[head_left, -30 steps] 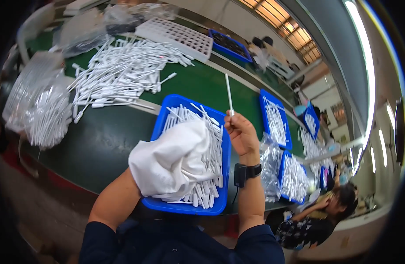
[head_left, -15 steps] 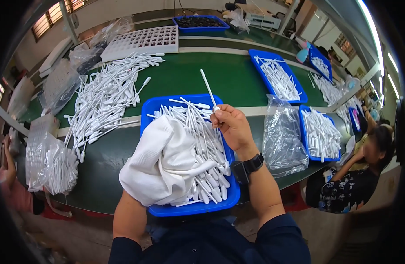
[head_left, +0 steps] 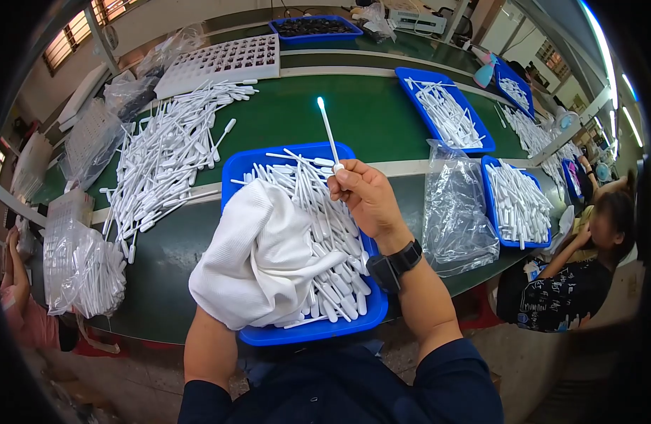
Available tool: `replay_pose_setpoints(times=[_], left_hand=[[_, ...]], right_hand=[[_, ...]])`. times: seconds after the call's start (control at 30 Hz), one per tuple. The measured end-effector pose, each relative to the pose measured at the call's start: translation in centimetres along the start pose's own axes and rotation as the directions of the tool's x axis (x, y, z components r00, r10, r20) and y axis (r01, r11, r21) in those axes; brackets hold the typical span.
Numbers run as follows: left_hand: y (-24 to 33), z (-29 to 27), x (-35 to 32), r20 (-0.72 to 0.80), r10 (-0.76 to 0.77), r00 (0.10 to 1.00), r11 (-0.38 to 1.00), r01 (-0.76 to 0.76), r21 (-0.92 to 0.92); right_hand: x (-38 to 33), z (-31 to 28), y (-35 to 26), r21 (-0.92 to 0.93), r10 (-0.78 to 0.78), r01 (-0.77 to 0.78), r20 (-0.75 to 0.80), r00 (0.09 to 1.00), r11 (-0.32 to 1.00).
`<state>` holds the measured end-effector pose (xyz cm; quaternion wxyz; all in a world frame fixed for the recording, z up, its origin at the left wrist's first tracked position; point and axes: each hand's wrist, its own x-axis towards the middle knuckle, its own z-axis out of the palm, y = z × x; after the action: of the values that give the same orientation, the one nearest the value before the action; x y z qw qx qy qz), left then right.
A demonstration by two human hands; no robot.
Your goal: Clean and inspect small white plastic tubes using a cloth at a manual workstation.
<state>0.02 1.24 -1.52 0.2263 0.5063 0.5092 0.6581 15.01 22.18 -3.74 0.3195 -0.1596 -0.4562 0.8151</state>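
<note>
Item one: right hand (head_left: 368, 198), fingers pinched on the lower end of one slim white stick (head_left: 328, 134). Stick raised above the bench (head_left: 304, 102), tilted slightly left, its upper tip glowing pale blue-white. Wrist fitted with a black band (head_left: 409, 258).

Item two: left hand, hidden under a white ribbed cloth (head_left: 258, 258); grip cannot be told. Left forearm (head_left: 210, 348) visible at the cloth's near edge.

Item three: blue tray (head_left: 262, 337), near edge of the bench, holding many white sticks with thick ends; cloth draped over its left part.

Left side: loose heap of similar sticks (head_left: 159, 155); nearer, clear bag of sticks (head_left: 96, 272).

Far left: white block with rows of holes (head_left: 275, 65), many dark-filled. Beyond it, a blue tray of dark pieces (head_left: 318, 39).

Right side: crumpled clear bag (head_left: 456, 219); just beside it, a smaller blue tray of sticks (head_left: 527, 244); farther, another blue tray, likewise filled (head_left: 477, 150). Right edge: a seated person in a black printed top (head_left: 562, 297).
</note>
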Motion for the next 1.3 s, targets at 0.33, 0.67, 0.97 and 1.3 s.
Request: replay_pose_setpoints(times=[0.33, 0.67, 0.97, 1.3], left_hand=[[1.6, 1.8, 2.7, 0.05, -0.378, 0.924, 0.813, 0.357, -0.46], [4.1, 1.5, 3.6, 0.231, -0.654, 0.72, 0.289, 0.52, -0.804], [1.2, -1.1, 3.1, 0.034, -0.632, 0.774, 0.433, 0.39, -0.813], [3.1, -0.3, 0.3, -0.122, -0.321, 0.939, 0.943, 0.329, 0.054]], right_hand=[[-0.5, 0.5, -0.3, -0.074, -0.088, 0.086, -0.023, 0.996, 0.994], [-2.3, 2.9, -1.1, -0.182, 0.092, -0.067, 0.134, 0.987, 0.981], [-3.9, 7.6, 0.5, -0.604, 0.36, -0.141, 0.259, 0.896, 0.784], [-4.5, 8.3, 1.1, -0.633, 0.22, -0.032, 0.22, 0.95, 0.774]])
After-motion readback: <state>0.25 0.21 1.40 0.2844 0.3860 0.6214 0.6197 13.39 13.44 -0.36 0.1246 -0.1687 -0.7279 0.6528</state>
